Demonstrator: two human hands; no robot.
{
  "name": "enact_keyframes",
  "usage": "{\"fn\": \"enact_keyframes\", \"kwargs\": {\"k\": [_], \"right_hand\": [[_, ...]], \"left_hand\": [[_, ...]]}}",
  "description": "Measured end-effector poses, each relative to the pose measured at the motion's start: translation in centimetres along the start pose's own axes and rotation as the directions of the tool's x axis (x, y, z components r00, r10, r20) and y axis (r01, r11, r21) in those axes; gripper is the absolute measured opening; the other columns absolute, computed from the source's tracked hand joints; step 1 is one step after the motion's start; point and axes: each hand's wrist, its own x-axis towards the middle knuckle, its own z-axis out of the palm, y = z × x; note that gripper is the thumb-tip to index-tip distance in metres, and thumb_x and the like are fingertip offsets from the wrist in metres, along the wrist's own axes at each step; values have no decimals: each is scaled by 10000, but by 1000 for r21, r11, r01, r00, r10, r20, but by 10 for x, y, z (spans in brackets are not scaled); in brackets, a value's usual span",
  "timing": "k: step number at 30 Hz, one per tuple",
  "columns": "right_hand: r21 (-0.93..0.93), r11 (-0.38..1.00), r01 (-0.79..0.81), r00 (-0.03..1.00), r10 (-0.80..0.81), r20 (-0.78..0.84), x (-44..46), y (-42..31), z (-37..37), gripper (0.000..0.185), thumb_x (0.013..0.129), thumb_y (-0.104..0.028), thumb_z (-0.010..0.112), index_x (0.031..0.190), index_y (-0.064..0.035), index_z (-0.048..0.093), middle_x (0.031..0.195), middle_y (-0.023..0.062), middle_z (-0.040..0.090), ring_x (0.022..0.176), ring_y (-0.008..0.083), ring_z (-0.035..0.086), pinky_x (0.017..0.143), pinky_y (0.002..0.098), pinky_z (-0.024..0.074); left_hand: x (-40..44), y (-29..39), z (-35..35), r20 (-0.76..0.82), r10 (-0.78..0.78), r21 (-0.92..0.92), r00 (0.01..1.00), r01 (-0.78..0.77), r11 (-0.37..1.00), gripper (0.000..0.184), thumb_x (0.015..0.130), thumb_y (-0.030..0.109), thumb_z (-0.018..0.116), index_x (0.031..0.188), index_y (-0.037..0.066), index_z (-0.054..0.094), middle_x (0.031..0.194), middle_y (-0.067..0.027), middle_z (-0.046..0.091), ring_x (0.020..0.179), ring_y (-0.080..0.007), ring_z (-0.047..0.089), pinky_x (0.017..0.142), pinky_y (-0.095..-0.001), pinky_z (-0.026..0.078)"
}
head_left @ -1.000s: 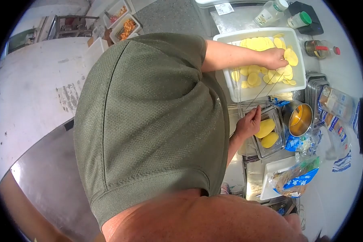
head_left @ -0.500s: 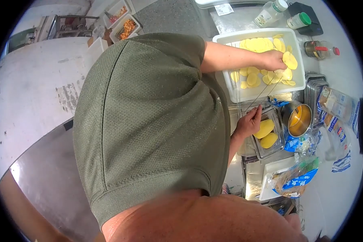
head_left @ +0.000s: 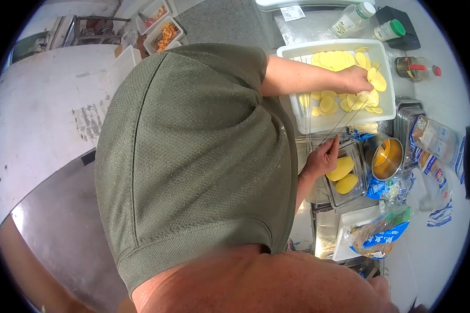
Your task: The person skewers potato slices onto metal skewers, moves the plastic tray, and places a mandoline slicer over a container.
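Note:
My left hand [head_left: 356,79] is closed on a yellow potato slice [head_left: 378,81] over the right part of a white tub [head_left: 293,51]. More slices [head_left: 333,59] lie in the tub. Below it, my right hand [head_left: 322,157] pinches the lower ends of thin metal skewers [head_left: 343,122], which slant up to the slices beside my left hand. Whether their tips pass through the held slice is too small to tell. Next to my right hand, two large peeled potato pieces [head_left: 342,169] rest in a clear tray [head_left: 361,191].
A metal pot [head_left: 397,166] with something orange inside stands right of the clear tray. Plastic bags [head_left: 384,229] and stacked metal trays [head_left: 406,117] are along the right. Bottles [head_left: 353,21] stand beyond the tub. Containers of orange food [head_left: 167,36] are at the top left.
My left hand and its slice have shifted slightly at the tub's right side. My right hand stays nearly in place with the skewers. The view has moved a little.

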Motion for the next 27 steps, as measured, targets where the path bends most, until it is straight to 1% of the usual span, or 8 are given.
{"fn": "enact_keyframes", "kwargs": {"k": [1, 4, 7, 10, 13, 19, 25, 27], "right_hand": [[-10, 1000, -11, 1000, 11, 7, 0, -2, -1, 249, 887, -97, 585, 1085, 47, 630, 930, 195, 679, 744, 203, 654, 663, 288, 513], [-9, 1000, -14, 1000, 14, 16, 2, -5, -2, 248, 887, -98, 584, 1079, 51, 631, 938, 202, 676, 752, 215, 661, 664, 292, 515], [25, 999, -21, 1000, 20, 22, 2, 3, 2, 249, 889, -89, 580, 1086, 57, 626, 908, 172, 687, 708, 182, 642, 642, 273, 509], [200, 966, -165, 986, 155, 63, 2, -4, 0, 250, 895, -85, 574, 1093, 61, 622, 809, 101, 675, 635, 119, 577, 589, 242, 479], [198, 965, -170, 984, 157, 78, 4, -11, -2, 252, 901, -77, 565, 1103, 67, 614, 723, 37, 608, 595, 70, 492, 541, 211, 428], [384, 880, -279, 960, 244, 138, 6, -9, -2, 266, 902, -52, 547, 1134, 70, 592, 675, 9, 549, 567, 57, 445, 512, 195, 384], [392, 870, -300, 954, 263, 146, 7, -8, -1, 260, 902, -34, 527, 1132, 65, 595, 678, 9, 546, 564, 61, 440, 512, 199, 387], [403, 871, -282, 959, 249, 134, 7, -7, -1, 258, 902, -31, 523, 1131, 64, 596, 683, 8, 547, 572, 62, 445, 516, 199, 390]], "left_hand": [[-1, 1, 0, -6, -16, 7, 1000, 16, 1000, 429, 769, 289, 597, 994, -77, 584, 956, -184, 617, 848, -246, 588, 725, -350, 479], [1, -1, 0, -4, -34, -6, 999, 34, 999, 440, 761, 292, 604, 998, -78, 581, 957, -185, 615, 849, -248, 588, 725, -352, 482], [3, -4, 0, 20, -32, -30, 999, 33, 999, 436, 760, 282, 607, 995, -84, 577, 938, -184, 616, 844, -251, 589, 725, -353, 482], [4, -4, -3, 32, -32, 55, 999, 30, 998, 424, 757, 270, 609, 988, -84, 579, 909, -178, 619, 819, -244, 591, 709, -349, 482], [7, -11, -1, 11, -18, 14, 1000, 18, 1000, 409, 756, 261, 608, 975, -84, 583, 885, -172, 619, 801, -233, 587, 699, -344, 479], [-3, 0, -4, 102, -63, -38, 993, 67, 997, 408, 755, 263, 610, 970, -83, 581, 888, -164, 609, 805, -220, 569, 694, -341, 474], [-14, 5, -2, 47, -27, -121, 999, 32, 992, 388, 781, 274, 616, 974, -62, 591, 894, -139, 611, 804, -203, 559, 700, -328, 466], [-10, -2, 3, 48, 32, -217, 998, -21, 976, 378, 797, 273, 612, 989, -52, 591, 906, -126, 614, 812, -191, 556, 712, -318, 462]]}}
